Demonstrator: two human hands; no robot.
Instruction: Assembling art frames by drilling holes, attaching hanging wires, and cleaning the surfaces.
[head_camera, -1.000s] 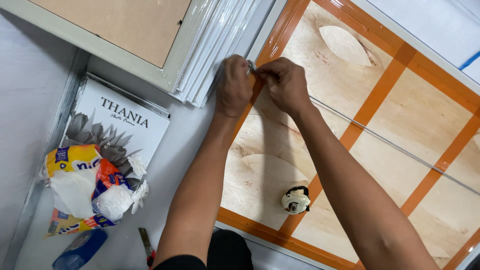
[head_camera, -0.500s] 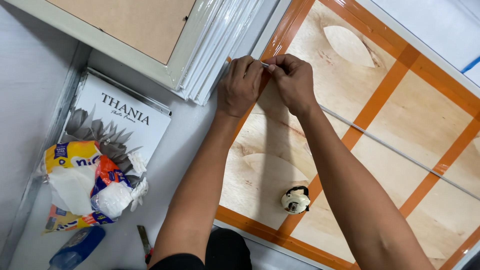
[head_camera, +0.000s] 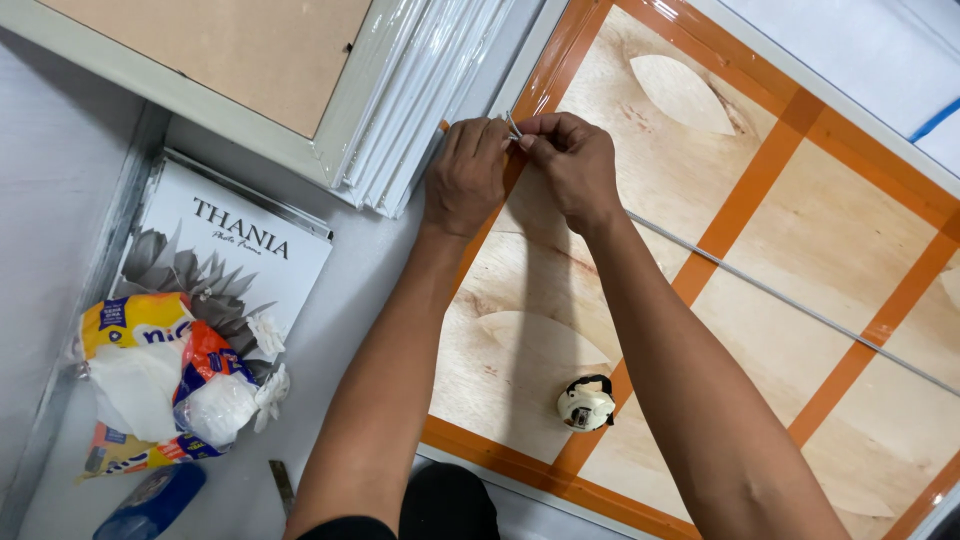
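Head view. Both hands meet at upper centre of the frame, on the near end of a thin metal rod (head_camera: 780, 295). The rod lies across the wooden backing board (head_camera: 640, 200), its long axis running from the fingertips down to the right edge of the frame. So the rod trails away to the lower right of both hands; only its end is in the grip.

Left hand (head_camera: 465, 175): fingers curled, pinching the rod tip from the left. Right hand (head_camera: 570, 165): thumb and forefinger closed on the same tip from the right. The two hands touch; I judge them equally near to the tip.

A small round white spool (head_camera: 585, 405) sits on the board, lower centre, well apart from the hands.

Against half a second ago: the pinch holds and the rod's angle is unchanged; the hands sit at much the same spot.
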